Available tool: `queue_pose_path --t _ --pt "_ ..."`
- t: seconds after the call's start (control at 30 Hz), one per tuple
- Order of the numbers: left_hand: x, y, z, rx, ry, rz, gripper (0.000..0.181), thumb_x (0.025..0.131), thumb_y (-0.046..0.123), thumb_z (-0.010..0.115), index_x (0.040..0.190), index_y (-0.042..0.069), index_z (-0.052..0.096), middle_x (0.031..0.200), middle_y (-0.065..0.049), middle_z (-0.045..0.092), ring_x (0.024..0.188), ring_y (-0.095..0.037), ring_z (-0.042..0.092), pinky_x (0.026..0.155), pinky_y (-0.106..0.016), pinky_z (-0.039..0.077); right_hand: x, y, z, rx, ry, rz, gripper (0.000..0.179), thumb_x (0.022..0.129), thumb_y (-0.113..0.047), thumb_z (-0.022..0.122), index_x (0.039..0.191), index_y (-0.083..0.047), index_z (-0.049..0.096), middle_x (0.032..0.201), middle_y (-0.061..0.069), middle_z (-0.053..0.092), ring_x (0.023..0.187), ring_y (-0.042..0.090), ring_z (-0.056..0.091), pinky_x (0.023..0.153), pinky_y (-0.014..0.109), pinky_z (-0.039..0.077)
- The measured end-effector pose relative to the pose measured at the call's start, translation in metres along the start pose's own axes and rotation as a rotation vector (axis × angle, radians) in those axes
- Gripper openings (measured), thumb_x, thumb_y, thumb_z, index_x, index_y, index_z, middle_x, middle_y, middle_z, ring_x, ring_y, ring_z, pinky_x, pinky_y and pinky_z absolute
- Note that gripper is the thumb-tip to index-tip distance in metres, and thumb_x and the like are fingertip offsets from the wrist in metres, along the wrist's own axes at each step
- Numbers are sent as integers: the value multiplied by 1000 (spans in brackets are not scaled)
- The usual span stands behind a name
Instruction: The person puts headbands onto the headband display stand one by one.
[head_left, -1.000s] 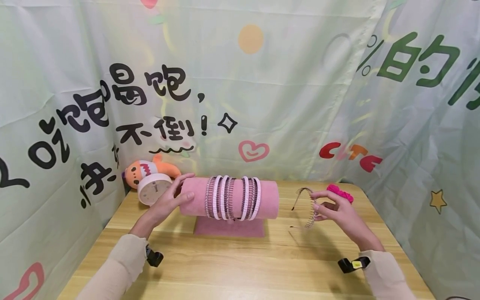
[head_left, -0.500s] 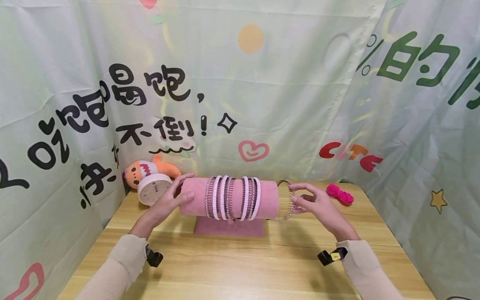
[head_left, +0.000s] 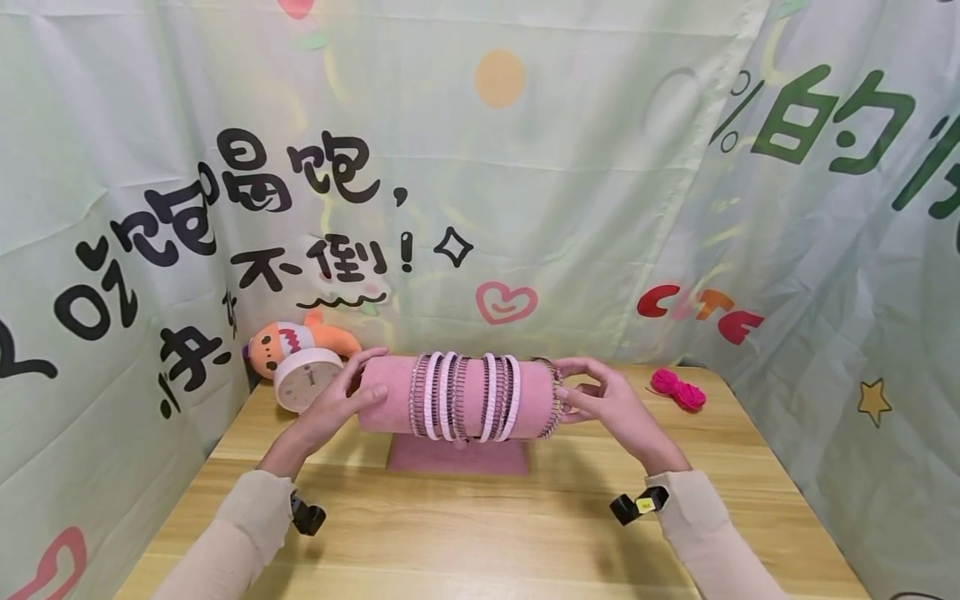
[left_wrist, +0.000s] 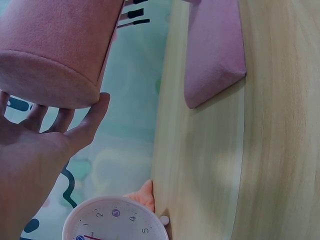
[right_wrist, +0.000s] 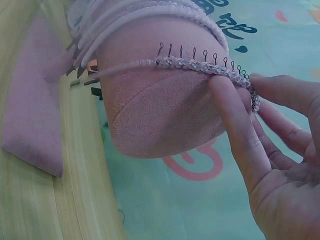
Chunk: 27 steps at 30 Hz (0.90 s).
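Note:
A pink plush headband stand (head_left: 534, 392) has a horizontal roll on a pink base (head_left: 457, 458). Several white and beaded headbands (head_left: 450, 396) circle the roll's middle. My left hand (head_left: 330, 417) grips the roll's left end, thumb in front and fingers behind; in the left wrist view its fingertips touch the end's edge. At the roll's right end, my right hand (head_left: 615, 408) pinches a headband (right_wrist: 200, 66) with clear beads and small wire loops between thumb and fingers. This headband lies over the roll near its right rim, apart from the others. Its tips reach below the roll.
A round white clock (head_left: 306, 382) and an orange plush toy (head_left: 330, 335) stand behind my left hand. On the right, towards the back of the wooden table (head_left: 465, 542), lies a bright pink bow-shaped bundle (head_left: 678, 390). Printed cloth (head_left: 585, 167) hangs behind the table and along its sides.
My right hand has moved left, bringing the beaded headband from beside the stand onto the roll's right end. My left hand has stayed on the left end.

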<state>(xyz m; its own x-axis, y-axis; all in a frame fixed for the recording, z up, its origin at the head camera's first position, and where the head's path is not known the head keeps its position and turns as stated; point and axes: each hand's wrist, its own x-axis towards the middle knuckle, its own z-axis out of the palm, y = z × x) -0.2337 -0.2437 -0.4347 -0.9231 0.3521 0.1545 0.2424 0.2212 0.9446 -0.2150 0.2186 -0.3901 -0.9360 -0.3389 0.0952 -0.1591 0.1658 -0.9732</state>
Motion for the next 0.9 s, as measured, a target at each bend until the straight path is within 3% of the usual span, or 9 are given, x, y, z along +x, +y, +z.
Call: queue_pose_path --t 0.17,0.27,0.4,0.53,0.77,0.9 --pt "0 -1 0 3 1 -1 70 109 26 63 170 17 29 167 -18 38 152 -37 38 121 -40 37 1 2 3 -11 8 -15 48 105 -21 75 149 -10 61 143 19 57 105 20 75 86 47 68" --pt "1 0 0 3 3 -2 70 109 26 63 170 17 29 167 -17 38 152 -37 38 122 -44 36 1 5 2 -76 4 -44 47 106 -25 74 150 -15 62 150 15 58 118 23 71 93 43 66" --pt "0 0 0 0 4 -1 70 109 25 63 169 17 29 167 -17 37 152 -37 38 118 -30 38 0 12 -1 -149 -20 -101 46 110 -27 69 154 -22 58 162 6 52 138 20 60 103 33 60" --pt "1 -1 0 -1 3 3 68 109 25 63 169 20 31 168 -16 38 152 -36 38 113 -19 39 -1 18 -3 -145 -56 -150 48 113 -23 63 160 -23 52 169 5 45 145 11 53 108 28 55" --pt "1 -2 -1 4 3 2 67 109 26 63 168 22 32 167 -16 38 153 -36 38 114 -20 39 1 24 -2 -137 -68 -170 51 113 -23 62 162 -21 50 173 3 42 158 22 41 111 22 51" --pt "1 -2 -1 9 2 -2 67 109 26 63 168 23 32 167 -16 38 153 -36 38 119 -30 38 3 25 1 -122 -69 -179 50 113 -21 62 161 -20 52 174 3 41 161 25 36 113 21 49"
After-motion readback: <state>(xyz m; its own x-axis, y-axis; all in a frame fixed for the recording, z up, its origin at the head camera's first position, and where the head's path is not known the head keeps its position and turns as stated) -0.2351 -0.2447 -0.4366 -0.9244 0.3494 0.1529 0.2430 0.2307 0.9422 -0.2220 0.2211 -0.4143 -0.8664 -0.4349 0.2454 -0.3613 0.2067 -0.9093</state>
